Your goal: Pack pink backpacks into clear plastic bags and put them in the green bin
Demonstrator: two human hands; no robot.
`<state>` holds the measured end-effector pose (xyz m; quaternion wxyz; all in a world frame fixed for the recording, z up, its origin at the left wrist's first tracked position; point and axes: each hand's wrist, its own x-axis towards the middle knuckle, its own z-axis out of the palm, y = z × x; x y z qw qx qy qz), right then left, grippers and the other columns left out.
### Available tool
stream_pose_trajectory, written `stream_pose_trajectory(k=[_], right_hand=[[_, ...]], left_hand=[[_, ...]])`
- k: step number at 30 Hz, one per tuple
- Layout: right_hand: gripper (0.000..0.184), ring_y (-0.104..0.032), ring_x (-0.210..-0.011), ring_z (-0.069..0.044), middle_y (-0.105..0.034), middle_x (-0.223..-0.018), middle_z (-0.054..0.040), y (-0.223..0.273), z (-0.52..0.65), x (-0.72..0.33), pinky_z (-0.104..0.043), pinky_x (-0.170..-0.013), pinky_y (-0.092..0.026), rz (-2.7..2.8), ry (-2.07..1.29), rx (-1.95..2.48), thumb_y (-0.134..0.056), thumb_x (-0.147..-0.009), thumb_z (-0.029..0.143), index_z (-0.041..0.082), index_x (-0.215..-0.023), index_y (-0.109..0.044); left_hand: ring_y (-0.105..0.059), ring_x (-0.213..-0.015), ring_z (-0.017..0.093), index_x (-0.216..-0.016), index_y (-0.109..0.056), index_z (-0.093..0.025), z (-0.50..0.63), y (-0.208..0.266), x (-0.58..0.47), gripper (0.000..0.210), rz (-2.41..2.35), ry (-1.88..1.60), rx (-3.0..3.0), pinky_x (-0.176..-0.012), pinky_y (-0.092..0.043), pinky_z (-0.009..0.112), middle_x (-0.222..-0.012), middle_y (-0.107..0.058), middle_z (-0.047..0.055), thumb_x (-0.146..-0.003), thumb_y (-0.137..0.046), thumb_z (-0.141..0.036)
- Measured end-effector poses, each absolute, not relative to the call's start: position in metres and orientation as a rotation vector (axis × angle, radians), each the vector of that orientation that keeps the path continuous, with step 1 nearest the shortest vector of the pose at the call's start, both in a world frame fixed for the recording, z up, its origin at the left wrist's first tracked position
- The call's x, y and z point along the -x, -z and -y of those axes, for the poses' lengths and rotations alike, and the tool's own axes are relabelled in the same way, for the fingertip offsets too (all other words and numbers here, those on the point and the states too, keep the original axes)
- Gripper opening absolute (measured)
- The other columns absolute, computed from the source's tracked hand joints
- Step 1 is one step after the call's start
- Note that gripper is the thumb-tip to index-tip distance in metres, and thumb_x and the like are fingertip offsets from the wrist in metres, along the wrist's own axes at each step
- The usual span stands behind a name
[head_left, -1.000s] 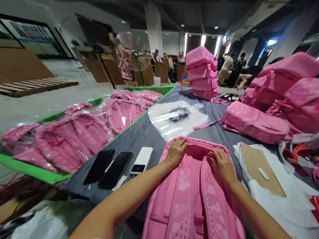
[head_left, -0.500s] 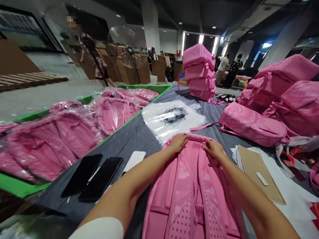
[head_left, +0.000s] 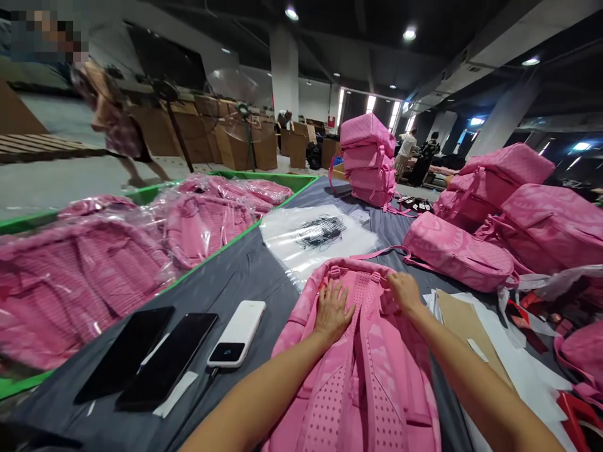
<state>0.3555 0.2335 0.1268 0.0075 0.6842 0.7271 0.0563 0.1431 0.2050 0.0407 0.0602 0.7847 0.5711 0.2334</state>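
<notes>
1. The backpack (head_left: 362, 376) lies on the dark cloth (head_left: 245, 273) directly in front of the person, its shoulder straps facing up and its top edge pointing away. Its lower end runs out of view.
2. The left hand (head_left: 333, 314) is open, fingers spread, and rests on the upper left part of the backpack, over the strap side of the back panel.
3. The right hand (head_left: 404, 292) is curled round the upper right edge of the backpack and grips it; its fingertips are partly hidden.
4. Left of the backpack, a white power bank (head_left: 238, 333) with a lit display and a cable lies near two dark phones (head_left: 125, 351) (head_left: 167, 361). A paper strip (head_left: 175, 394) lies just beside the nearer phone.
5. Beyond the backpack lie clear plastic sheets (head_left: 282, 233) with a dark, tangled-looking patch on top.
6. Farther back stands a stack (head_left: 367, 160) of pink bags. A single pink bag (head_left: 459, 251) lies to the right, in front of a larger pink pile (head_left: 556, 223).
7. On the near right, cardboard (head_left: 466, 320) lies on white paper (head_left: 522, 358).
8. Along the left side, a green bin (head_left: 308, 182) holds pink bags in clear plastic (head_left: 207, 229).
9. In the upper left background, another person (head_left: 110, 113) is on foot beyond the bin.
</notes>
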Motion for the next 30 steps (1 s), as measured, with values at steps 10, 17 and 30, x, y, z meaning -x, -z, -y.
stream_pose_trajectory(k=[10,17,30], right_hand=[[0.042,-0.071,-0.102,-0.027,-0.076,-0.106,-0.0100,-0.122,-0.315,-0.393,-0.027,-0.071,-0.046,-2.006,0.090,-2.082,-0.090,-0.063,0.027,0.019,-0.101,-0.073],[0.036,-0.070,-0.107,-0.038,-0.074,-0.110,-0.0224,-0.149,-0.310,-0.366,-0.040,-0.083,-0.051,-2.096,0.019,-1.906,-0.083,-0.069,0.014,0.013,-0.104,-0.074],[0.028,-0.062,-0.079,-0.019,-0.064,-0.079,0.0000,-0.147,-0.357,-0.220,-0.025,-0.066,-0.043,-2.538,0.237,-1.738,-0.086,-0.063,0.024,0.019,-0.077,-0.062]], left_hand=[[-0.026,-0.154,0.037,-0.157,-0.040,-0.029,-0.201,-0.023,-0.143,0.060,-1.384,-0.801,-2.538,-0.123,-0.023,0.065,-0.167,-0.033,0.011,-0.103,-0.041,-0.055],[-0.024,-0.152,0.046,-0.147,-0.052,-0.043,-0.204,-0.038,-0.145,0.064,-1.229,-0.571,-2.439,-0.120,-0.016,0.072,-0.160,-0.045,0.008,-0.089,-0.059,-0.070],[-0.039,-0.139,0.042,-0.151,-0.047,-0.033,-0.204,-0.039,-0.144,0.082,-1.228,-0.715,-2.541,-0.118,-0.024,0.064,-0.148,-0.053,0.012,-0.081,-0.065,-0.071]])
